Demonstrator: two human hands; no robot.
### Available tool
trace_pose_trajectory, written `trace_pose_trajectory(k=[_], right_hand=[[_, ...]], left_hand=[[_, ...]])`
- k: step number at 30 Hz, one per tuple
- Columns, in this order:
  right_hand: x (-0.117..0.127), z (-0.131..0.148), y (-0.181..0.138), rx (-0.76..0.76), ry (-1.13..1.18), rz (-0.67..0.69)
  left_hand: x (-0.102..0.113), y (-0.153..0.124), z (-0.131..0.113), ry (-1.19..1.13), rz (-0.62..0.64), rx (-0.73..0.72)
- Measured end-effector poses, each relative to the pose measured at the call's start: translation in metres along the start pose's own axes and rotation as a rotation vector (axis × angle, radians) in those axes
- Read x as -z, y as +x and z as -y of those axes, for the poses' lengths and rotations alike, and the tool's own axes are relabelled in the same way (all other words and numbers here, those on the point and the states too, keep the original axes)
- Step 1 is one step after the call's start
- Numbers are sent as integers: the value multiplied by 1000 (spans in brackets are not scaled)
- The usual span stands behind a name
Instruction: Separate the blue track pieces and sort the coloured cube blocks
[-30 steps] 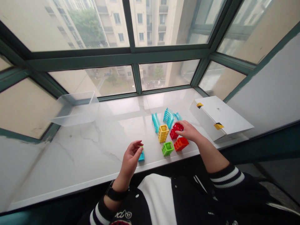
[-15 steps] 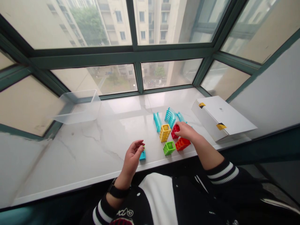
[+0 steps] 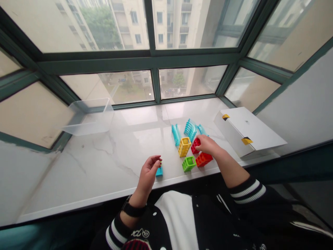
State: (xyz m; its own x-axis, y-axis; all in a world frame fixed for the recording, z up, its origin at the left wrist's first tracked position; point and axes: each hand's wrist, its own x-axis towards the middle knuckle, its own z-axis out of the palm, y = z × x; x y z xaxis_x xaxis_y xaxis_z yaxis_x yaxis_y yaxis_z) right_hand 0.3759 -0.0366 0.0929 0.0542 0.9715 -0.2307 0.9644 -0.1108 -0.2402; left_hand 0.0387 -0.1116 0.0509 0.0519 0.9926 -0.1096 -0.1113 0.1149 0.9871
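My left hand (image 3: 149, 170) is at the front of the ledge, its fingers and thumb curled around the top of a blue building block (image 3: 159, 171). A small bit of another colour shows at the fingertips there, mostly hidden. My right hand (image 3: 206, 143) pinches a dark red building block (image 3: 195, 146) from its right side. Left of that block stands a yellow block (image 3: 184, 147), upright. Nearer to me are a green block (image 3: 188, 163) and an orange-red block (image 3: 203, 159), the latter just below my right hand.
Behind the blocks lie clear blue track pieces: a straight one (image 3: 176, 134), a curved one (image 3: 190, 128) and a partly hidden one (image 3: 202, 130). A white box (image 3: 249, 130) with yellow-black tabs stands right. A clear plastic bin (image 3: 90, 125) is at the left, by the windows.
The view has shifted slightly. Both hands keep nearly the same place and pose, and the blocks stand where they were.
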Motion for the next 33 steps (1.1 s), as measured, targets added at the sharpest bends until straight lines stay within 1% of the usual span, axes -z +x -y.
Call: trace_pose_trajectory(k=[14,18,22,29,33], right_hand=[[0,2,-1,6,-61,26],[0,2,-1,-1,-66,31],[2,3,-2,-13,-55,32],[0,1,-2,-10,-40,28],[-1,0,-1,-10,-29,34]], left_hand=[[4,1,4,-3,4,-11],[11,4,4,72,7,-49],[19,8,4,136,-3,-58],[35,12,8,222,-5,-21],[39,12,8,271,-3,-8]])
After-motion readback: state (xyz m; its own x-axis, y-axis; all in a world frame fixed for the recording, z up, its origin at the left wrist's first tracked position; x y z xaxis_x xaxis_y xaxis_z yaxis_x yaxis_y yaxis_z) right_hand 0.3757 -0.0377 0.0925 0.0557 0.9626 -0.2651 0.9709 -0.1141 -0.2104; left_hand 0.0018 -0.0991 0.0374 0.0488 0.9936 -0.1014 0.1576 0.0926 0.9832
